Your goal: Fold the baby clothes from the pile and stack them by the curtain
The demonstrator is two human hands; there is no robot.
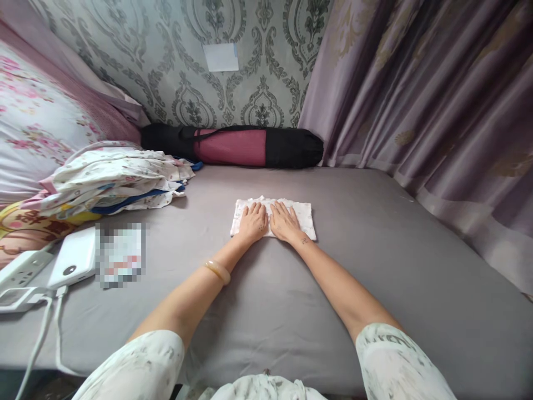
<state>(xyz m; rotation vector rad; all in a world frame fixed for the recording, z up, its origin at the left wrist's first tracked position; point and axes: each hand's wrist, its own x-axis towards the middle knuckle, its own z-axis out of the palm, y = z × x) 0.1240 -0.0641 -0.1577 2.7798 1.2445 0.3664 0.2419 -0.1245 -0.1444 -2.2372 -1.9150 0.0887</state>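
A small white patterned cloth, folded into a rectangle [307,221], lies on the grey bed sheet [266,289]. My left hand [253,221] rests flat on its left half, fingers stretched away from me. On the right half lies my right hand [285,221], also flat with its fingers spread a little. Both palms press on the fabric, and neither hand grips it. The part of the cloth under the hands is hidden.
A pile of crumpled patterned clothes [125,178] sits at the left. Nearer are a white power bank [77,255], a power strip [25,269] and white cables [41,333]. A black and maroon long bag [231,147] lies along the wall. Purple curtains [416,83] hang at right.
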